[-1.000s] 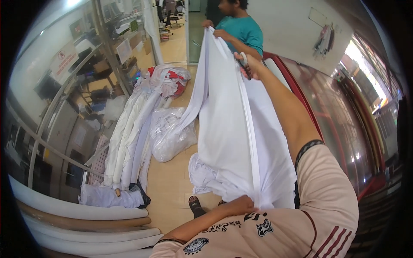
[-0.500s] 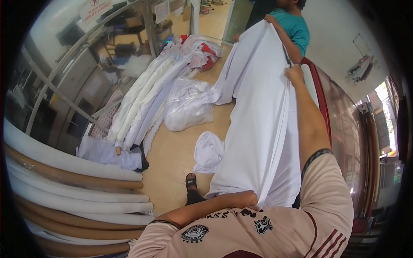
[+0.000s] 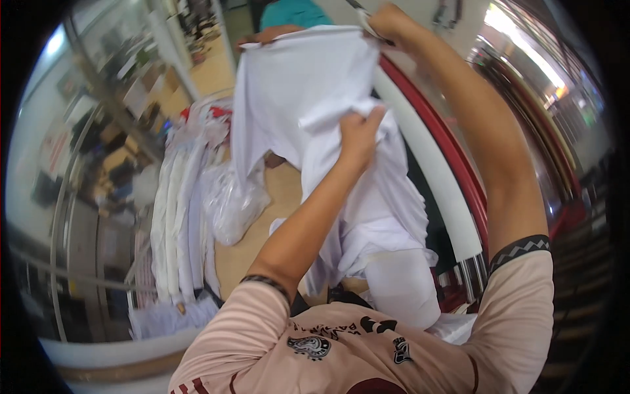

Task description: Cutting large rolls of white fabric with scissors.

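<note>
A wide length of white fabric (image 3: 302,72) stretches in front of me, held up at the far end. My left hand (image 3: 359,136) is closed on a bunched fold of it, thumb up. High at the far right, my right hand (image 3: 390,27) is closed round the handles of a pair of scissors (image 3: 358,6), close to the fabric's far right corner. The blades point up and away; I cannot tell whether they are apart. A co-worker's hand (image 3: 279,33) grips the far left edge of the fabric. Its near part hangs in loose folds toward my body.
White fabric rolls (image 3: 172,223) lie along the left, beside a clear plastic bag (image 3: 233,203) with white contents. A long white roll (image 3: 433,164) and a red rail (image 3: 453,144) run along the right. A co-worker in a teal shirt (image 3: 295,12) stands at the far end.
My left hand has moved from near my waist far forward onto the fabric. My right hand, with the scissors, has risen off the fabric's right edge. The view has turned.
</note>
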A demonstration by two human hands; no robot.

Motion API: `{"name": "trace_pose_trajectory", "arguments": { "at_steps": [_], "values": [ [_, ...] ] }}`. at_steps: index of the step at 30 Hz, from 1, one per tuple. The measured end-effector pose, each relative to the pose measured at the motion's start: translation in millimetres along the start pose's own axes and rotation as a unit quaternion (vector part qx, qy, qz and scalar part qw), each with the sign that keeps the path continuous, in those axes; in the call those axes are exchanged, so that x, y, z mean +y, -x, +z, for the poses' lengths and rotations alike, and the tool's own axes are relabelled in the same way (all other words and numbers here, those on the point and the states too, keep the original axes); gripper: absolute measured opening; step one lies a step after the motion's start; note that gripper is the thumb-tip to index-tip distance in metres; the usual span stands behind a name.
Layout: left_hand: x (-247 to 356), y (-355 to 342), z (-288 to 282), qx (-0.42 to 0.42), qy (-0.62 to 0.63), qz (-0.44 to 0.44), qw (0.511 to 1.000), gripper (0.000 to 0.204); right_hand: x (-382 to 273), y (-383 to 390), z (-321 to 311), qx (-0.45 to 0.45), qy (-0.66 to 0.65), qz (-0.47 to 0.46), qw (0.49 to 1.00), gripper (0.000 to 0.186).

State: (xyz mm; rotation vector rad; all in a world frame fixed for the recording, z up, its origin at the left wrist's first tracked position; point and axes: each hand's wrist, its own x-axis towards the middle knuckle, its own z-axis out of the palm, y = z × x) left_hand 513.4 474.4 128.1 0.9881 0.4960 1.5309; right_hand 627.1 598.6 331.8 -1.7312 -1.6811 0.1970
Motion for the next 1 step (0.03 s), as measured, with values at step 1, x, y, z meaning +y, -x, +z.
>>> {"name": "trace_pose_trajectory", "arguments": {
  "at_steps": [1],
  "values": [
    [-5.7,-20.3,47.0,-0.031,-0.044,0.020,0.998,0.026,11.6,10.6,-28.9,0.020,0.004,0.012,1.000,0.016]
  ]
}}
